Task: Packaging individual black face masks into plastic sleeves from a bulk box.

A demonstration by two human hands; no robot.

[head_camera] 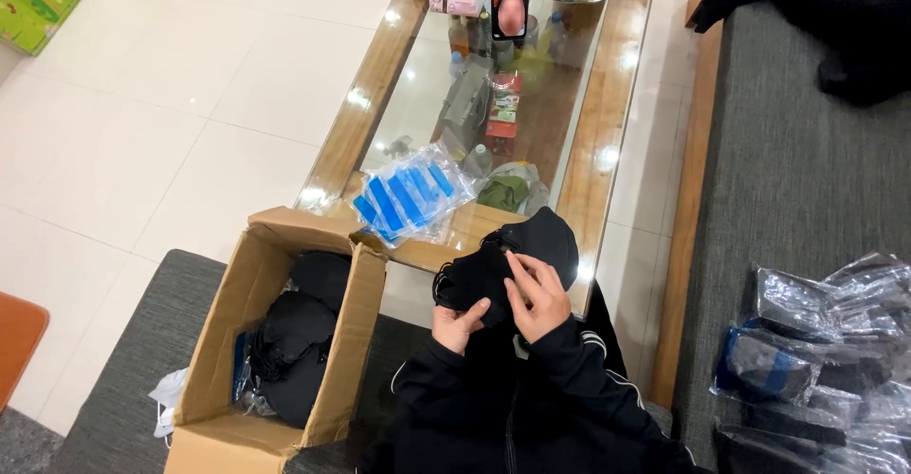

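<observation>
Lower left of the frame: open cardboard box point(275, 341), stiff-walled, heaped with soft black masks. Centre: left hand point(459, 324) and right hand point(537, 296), each grip pinched on a black mask stack point(531, 246) — light, limp, best taken by folded edges. Lower right: crinkly clear packets point(826, 360).

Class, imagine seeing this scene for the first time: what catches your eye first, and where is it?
At lower centre, the left hand and right hand hold a stack of black face masks. Left of them stands an open cardboard box with more black masks inside. Beyond the hands, a clear packet with blue stripes lies on the glass-topped table.
</observation>
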